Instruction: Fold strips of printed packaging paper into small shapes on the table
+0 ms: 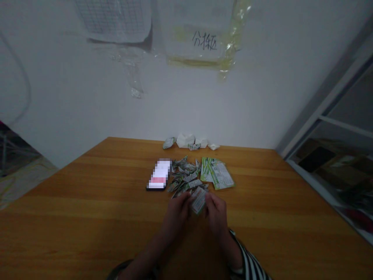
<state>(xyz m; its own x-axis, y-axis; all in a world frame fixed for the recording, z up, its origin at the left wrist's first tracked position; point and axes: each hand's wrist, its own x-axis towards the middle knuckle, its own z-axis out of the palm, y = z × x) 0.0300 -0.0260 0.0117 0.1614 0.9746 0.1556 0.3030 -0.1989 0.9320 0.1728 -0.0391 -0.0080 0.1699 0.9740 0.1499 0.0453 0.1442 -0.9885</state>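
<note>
Between my two hands is a small printed packet (199, 201), pale with green edging and tilted over the wooden table. My left hand (177, 210) pinches its left side, fingers closed. At the opposite edge, my right hand (216, 212) grips it between thumb and fingers. Just beyond lies a loose pile of similar small packets (186, 175), many crumpled or folded over one another. To the right of that pile are several flat, larger green-and-white printed sheets or pouches (222, 175), overlapping; I cannot tell which they are.
A phone (159, 174) with a lit, blurred screen lies left of the pile. Crumpled white papers and wrappers (185, 140) line the table's (101, 186) back edge against the wall. Taped papers (201, 35) hang above. A shelf with glass-like panels (344, 155) stands at right.
</note>
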